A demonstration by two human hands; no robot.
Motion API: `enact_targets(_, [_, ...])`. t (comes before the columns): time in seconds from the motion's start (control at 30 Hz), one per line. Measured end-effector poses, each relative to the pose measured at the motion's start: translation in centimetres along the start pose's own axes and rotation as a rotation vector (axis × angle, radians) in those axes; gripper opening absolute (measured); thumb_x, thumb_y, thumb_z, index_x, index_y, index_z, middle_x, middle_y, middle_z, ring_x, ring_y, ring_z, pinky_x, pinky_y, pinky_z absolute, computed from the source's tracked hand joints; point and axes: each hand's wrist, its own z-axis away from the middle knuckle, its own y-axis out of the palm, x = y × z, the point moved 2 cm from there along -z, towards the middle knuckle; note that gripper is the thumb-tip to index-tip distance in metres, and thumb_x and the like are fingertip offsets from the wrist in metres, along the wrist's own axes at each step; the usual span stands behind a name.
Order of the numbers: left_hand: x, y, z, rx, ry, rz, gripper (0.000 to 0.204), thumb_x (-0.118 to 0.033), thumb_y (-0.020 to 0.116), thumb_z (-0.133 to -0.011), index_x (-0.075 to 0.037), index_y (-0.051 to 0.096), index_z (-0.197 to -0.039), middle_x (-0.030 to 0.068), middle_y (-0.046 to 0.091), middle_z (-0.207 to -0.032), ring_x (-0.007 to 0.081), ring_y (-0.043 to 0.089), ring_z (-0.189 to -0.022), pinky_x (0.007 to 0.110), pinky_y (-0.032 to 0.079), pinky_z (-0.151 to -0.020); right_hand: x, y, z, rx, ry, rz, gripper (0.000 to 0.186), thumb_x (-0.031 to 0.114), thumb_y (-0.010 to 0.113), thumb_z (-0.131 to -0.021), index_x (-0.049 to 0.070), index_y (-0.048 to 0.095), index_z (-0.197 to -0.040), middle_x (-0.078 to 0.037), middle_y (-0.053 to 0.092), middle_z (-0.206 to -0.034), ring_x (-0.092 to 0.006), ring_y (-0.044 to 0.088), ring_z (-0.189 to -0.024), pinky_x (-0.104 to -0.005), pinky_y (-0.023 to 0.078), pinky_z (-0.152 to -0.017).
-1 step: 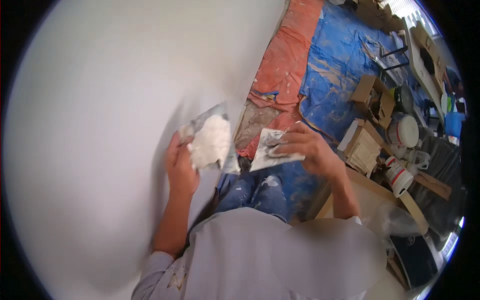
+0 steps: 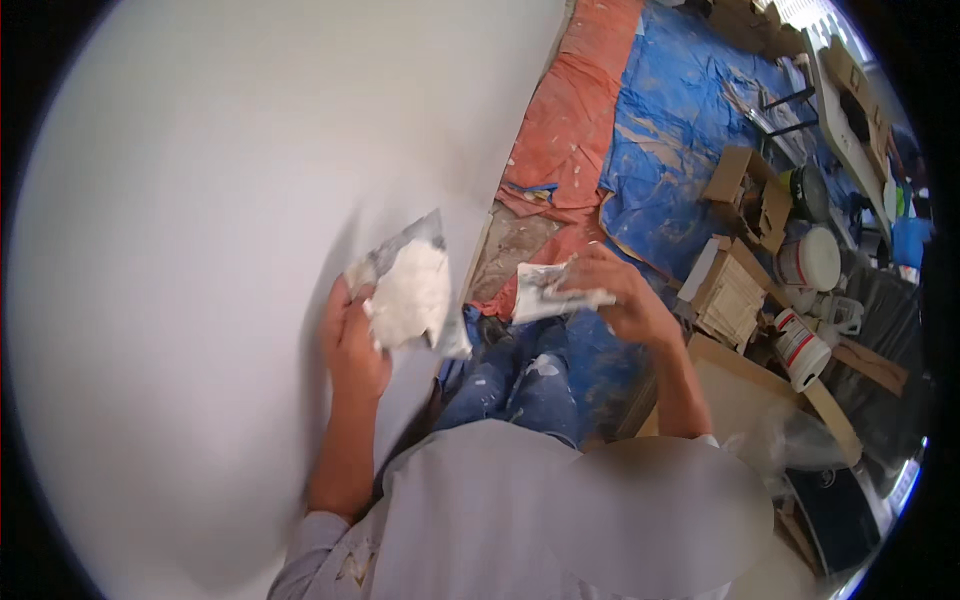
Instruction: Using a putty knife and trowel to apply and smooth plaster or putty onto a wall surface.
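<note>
Nothing has shifted since the earlier frame. From the head view, left hand (image 2: 352, 345) fingers wrap a flat metal plaster board (image 2: 400, 262) heaped with white plaster (image 2: 410, 292), level beside the white wall (image 2: 200, 250). Right hand (image 2: 625, 295) fingers pinch a plaster-smeared trowel blade (image 2: 552, 292) above the tarp-covered floor (image 2: 680, 150).

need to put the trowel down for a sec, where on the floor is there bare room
The orange sheet along the foot of the white wall lies bare, and so does the upper blue sheet beside it. It is crowded to the right: cardboard boxes, a white bucket and cans. The left hand holds the plaster board, the right hand the trowel.
</note>
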Motion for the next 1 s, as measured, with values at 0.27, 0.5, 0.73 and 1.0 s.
enact_targets(0.27, [3.6, -0.6, -3.1, 0.104, -0.261, -0.213, 0.030, -0.005, 0.050, -0.097, 0.006, 0.058, -0.124, 0.0123, 0.068, -0.113, 0.0202, 0.068, -0.101, 0.033, 0.055, -0.090, -28.8, 11.8, 1.4, -0.650, 0.584, -1.058, 0.035, 0.024, 0.069, -0.095, 0.005, 0.061, -0.123, 0.002, 0.065, -0.100, -0.0126, 0.063, -0.089, -0.0298, 0.051, -0.082])
enact_targets(0.5, [6.7, -1.3, -4.7, 0.095, -0.368, -0.303, 0.029, -0.002, 0.050, -0.096, 0.008, 0.057, -0.123, 0.0136, 0.068, -0.111, 0.0197, 0.067, -0.100, 0.032, 0.054, -0.090, -38.8, 16.7, -6.7, -0.651, 0.854, -0.712, 0.025, 0.027, 0.066, -0.095, 0.002, 0.067, -0.098, 0.001, 0.060, -0.080, -0.0113, 0.056, -0.076, -0.0308, 0.045, -0.067])
enact_targets(0.73, [7.2, -1.5, -5.0, 0.097, -0.401, -0.258, 0.027, -0.004, 0.052, -0.098, 0.009, 0.056, -0.121, 0.0139, 0.068, -0.109, 0.0185, 0.066, -0.097, 0.031, 0.053, -0.088, -40.7, 20.8, -11.9, -0.910, 0.994, -0.079, 0.035, 0.029, 0.055, -0.095, -0.005, 0.059, -0.098, -0.029, 0.064, -0.093, -0.0490, 0.062, -0.093, -0.0505, 0.048, -0.081])
enact_targets(1.0, [6.1, -2.5, -4.1, 0.117, -0.373, -0.265, 0.028, -0.004, 0.053, -0.099, 0.010, 0.056, -0.123, 0.0138, 0.068, -0.109, 0.0178, 0.066, -0.097, 0.031, 0.053, -0.088, -29.4, 22.3, -10.9, -1.087, 0.687, -0.218, 0.026, 0.012, 0.055, -0.094, -0.005, 0.060, -0.113, -0.030, 0.063, -0.102, -0.0472, 0.060, -0.099, -0.0513, 0.046, -0.085])
